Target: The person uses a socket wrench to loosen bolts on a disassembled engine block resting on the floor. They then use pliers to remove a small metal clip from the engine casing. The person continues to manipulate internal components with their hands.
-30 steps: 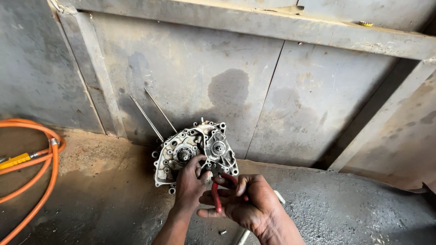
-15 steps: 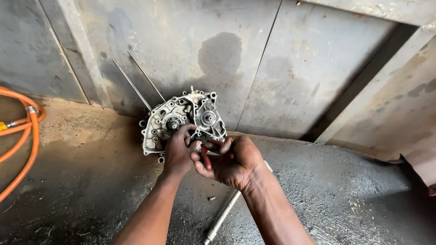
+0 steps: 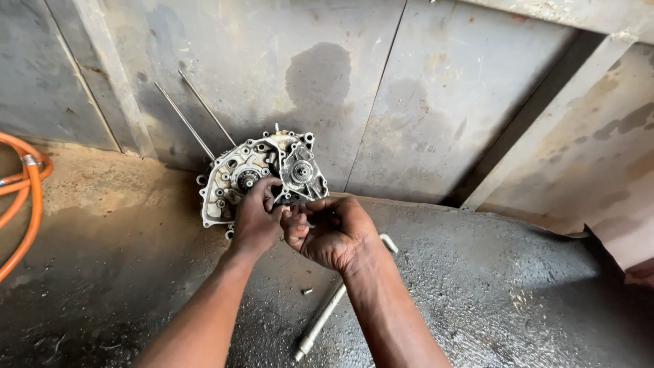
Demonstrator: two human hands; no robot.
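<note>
Metal engine case (image 3: 262,170), touching left hand (image 3: 255,219)

Both arms stretched fwd, forearms bare. Left hand (image 3: 255,218) & right hand (image 3: 334,232) side by side, touching, fingers (image 3: 294,232) curled in.

Engine crankcase (image 3: 262,176): dull silver-grey aluminium, dark oily grime in recesses, blackened patches round gears. Two thin rods (image 3: 197,112) behind it: pale bare-metal grey. Hose (image 3: 27,197): bright orange, silver clamp band. L-shaped socket wrench (image 3: 327,313) on floor: light grey-white metal. Small bolt (image 3: 306,292): grey. Floor (image 3: 477,286): dark grey concrete, speckled, wet black sheen; tan-brown rust staining at left. Wall panels (image 3: 422,102): grey sheet, dark damp blotch at centre, yellowish-brown streaks at right.
</note>
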